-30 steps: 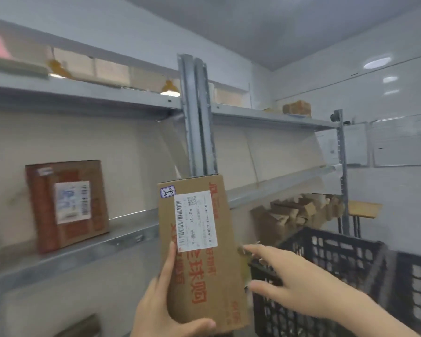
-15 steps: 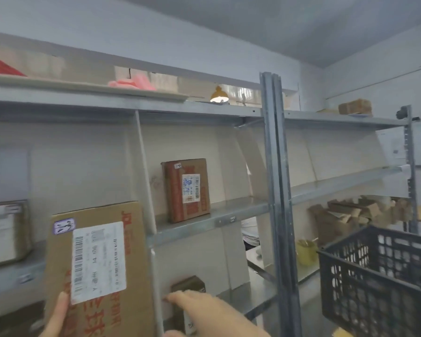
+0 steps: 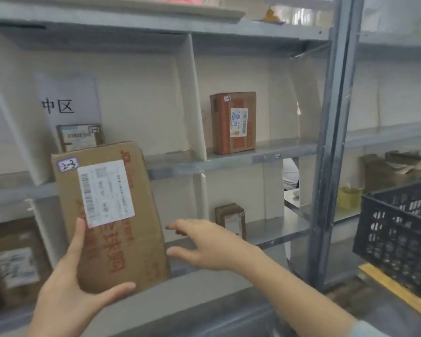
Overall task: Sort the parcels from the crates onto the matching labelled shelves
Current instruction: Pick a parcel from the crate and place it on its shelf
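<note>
- Left hand (image 3: 68,285) grips the parcel (image 3: 112,215) at its lower edge, thumb under, fingers up the left side; parcel upright, tag "2-3", held before the grey shelf unit (image 3: 229,161).
- Behind it a small box (image 3: 79,137) under a paper sign (image 3: 68,100).
- Right hand (image 3: 204,244) open, fingers spread, empty, just beside the parcel.
- Upper bay: red-taped box (image 3: 232,122); lower bay: small brown box (image 3: 230,220).
- Steel upright (image 3: 331,142), then black crate (image 3: 399,229) far right.
</note>
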Tool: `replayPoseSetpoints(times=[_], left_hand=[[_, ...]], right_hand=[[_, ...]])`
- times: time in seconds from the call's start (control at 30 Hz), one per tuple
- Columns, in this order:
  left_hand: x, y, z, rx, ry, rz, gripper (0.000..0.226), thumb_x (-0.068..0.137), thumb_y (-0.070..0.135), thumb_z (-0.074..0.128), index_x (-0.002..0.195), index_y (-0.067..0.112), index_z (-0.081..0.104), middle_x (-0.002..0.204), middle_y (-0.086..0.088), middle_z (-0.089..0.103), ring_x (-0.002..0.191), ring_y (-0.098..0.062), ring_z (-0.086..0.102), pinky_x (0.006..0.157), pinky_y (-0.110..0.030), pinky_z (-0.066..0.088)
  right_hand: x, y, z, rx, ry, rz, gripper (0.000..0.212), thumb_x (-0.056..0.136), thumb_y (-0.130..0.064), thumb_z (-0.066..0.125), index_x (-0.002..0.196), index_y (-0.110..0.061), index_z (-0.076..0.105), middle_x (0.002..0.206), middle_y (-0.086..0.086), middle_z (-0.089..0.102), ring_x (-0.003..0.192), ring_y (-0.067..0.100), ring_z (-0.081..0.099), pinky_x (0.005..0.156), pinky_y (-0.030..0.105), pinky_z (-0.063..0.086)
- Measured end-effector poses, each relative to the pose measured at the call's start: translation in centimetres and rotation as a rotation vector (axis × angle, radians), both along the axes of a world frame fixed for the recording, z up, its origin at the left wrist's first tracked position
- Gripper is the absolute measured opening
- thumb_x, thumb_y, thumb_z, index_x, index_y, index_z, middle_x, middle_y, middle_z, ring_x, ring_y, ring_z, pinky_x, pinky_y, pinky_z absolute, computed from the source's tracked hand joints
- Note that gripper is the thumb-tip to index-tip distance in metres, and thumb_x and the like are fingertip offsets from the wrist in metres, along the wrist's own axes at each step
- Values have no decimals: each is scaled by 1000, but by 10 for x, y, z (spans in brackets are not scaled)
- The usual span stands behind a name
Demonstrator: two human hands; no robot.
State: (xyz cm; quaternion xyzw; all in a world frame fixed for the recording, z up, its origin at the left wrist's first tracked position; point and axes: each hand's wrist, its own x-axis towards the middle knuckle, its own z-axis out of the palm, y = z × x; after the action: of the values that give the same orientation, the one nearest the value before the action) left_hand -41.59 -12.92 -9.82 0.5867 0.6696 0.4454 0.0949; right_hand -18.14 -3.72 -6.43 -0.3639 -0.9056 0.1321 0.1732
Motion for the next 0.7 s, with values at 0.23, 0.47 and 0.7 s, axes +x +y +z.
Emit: replayPoseSetpoints(times=[0.23,0.47,0.7], left_hand=[[32,-15,-12,52,12,88,139,41,43,92,136,72,-6,152,1,41,138,-21,39,111,-44,34],[57,-27,-28,-3,-13,101,138,45,40,92,138,69,-6,153,1,39,139,-23,37,111,-47,33],[73,-26,-46,-37,-39,85,140,48,36,94,147,59,-2,150,2,43,136,-21,41,109,-44,36]], right_hand=[[6,3,-17,38,29,44,50,96,-45,52,137,-17,44,133,5,56,123,19,51,96,45,46],[20,0,-33,15,7,67,50,96,-44,52,136,-16,45,134,4,56,123,23,52,98,45,45],[38,-2,-39,-23,-31,66,52,96,-47,49,138,-17,42,135,3,55,124,19,51,98,44,46]])
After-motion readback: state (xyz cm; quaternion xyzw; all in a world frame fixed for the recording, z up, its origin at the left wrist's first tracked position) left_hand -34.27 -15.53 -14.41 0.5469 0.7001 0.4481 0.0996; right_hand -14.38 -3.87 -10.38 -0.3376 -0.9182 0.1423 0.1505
